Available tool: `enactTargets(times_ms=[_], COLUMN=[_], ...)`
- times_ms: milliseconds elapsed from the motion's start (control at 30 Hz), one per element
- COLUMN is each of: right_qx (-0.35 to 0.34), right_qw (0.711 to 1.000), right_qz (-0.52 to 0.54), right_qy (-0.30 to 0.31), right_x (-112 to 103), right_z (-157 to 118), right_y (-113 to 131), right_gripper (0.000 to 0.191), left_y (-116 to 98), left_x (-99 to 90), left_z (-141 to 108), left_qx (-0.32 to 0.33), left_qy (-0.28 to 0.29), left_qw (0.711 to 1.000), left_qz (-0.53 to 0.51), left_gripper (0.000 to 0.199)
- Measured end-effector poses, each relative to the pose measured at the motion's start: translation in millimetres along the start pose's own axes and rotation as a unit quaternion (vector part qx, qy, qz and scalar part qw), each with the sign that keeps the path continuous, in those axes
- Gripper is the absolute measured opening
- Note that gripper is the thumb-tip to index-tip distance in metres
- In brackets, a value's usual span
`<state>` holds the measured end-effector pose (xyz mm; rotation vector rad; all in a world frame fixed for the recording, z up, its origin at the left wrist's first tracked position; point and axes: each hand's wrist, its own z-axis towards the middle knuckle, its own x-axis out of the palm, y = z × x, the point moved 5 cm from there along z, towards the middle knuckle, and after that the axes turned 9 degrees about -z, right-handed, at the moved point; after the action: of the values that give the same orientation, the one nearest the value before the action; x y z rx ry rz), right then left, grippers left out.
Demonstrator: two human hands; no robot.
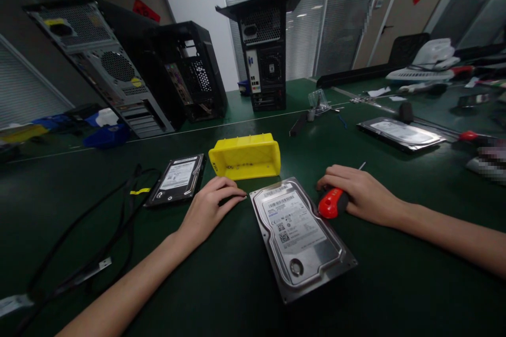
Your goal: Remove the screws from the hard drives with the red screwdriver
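A silver hard drive (pixel 294 231) with a white label lies label up on the green table in front of me. My left hand (pixel 215 200) rests at its far left corner. Thumb and index finger meet in a pinch, and a tiny bright spot shows at their tips, too small to name. On the drive's right side, my right hand (pixel 356 192) is wrapped round a screwdriver with a red and black handle (pixel 332 204); its thin shaft points away from me. Just behind the drive, a yellow bin (pixel 245 155) lies with its open side towards me and several tiny dark pieces inside.
Another hard drive (pixel 177 179) lies left, beside black cables (pixel 118 221). A third drive (pixel 401 134) is at the right, near a red-handled tool (pixel 468 137). Computer cases (pixel 114 68) stand along the back; one black case (pixel 264 58) is behind the bin.
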<state>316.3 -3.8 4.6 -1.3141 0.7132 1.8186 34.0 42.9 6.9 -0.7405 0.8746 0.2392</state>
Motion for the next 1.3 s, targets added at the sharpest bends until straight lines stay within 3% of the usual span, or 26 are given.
enactTargets(times_ms=[233, 433, 767, 1167, 1300], right_qx=[0.004, -0.002, 0.009, 0.004, -0.003], right_qw=[1.000, 1.000, 1.000, 1.000, 1.000], right_qz=[0.004, -0.002, 0.014, 0.003, 0.002], right_qy=[0.002, -0.005, 0.006, 0.001, -0.008], right_x=[0.3, -0.1, -0.4, -0.5, -1.8], right_z=[0.5, 0.6, 1.2, 0.7, 1.1], right_y=[-0.7, 0.3, 0.0, -0.2, 1.1], right_gripper=[0.028, 0.027, 0.029, 0.030, 0.031], left_y=[-0.8, -8.2, -27.8, -35.7, -38.6], left_x=[0.5, -2.3, 3.5, 2.1, 3.8], left_z=[0.1, 3.5, 1.3, -1.6, -3.1], left_qx=[-0.012, -0.010, 0.106, 0.145, 0.186], left_qy=[0.009, -0.055, -0.047, -0.051, -0.055], left_qw=[1.000, 0.998, 0.990, 0.972, 0.956], left_qz=[0.000, -0.019, 0.084, 0.179, 0.219], left_gripper=[0.014, 0.014, 0.016, 0.019, 0.021])
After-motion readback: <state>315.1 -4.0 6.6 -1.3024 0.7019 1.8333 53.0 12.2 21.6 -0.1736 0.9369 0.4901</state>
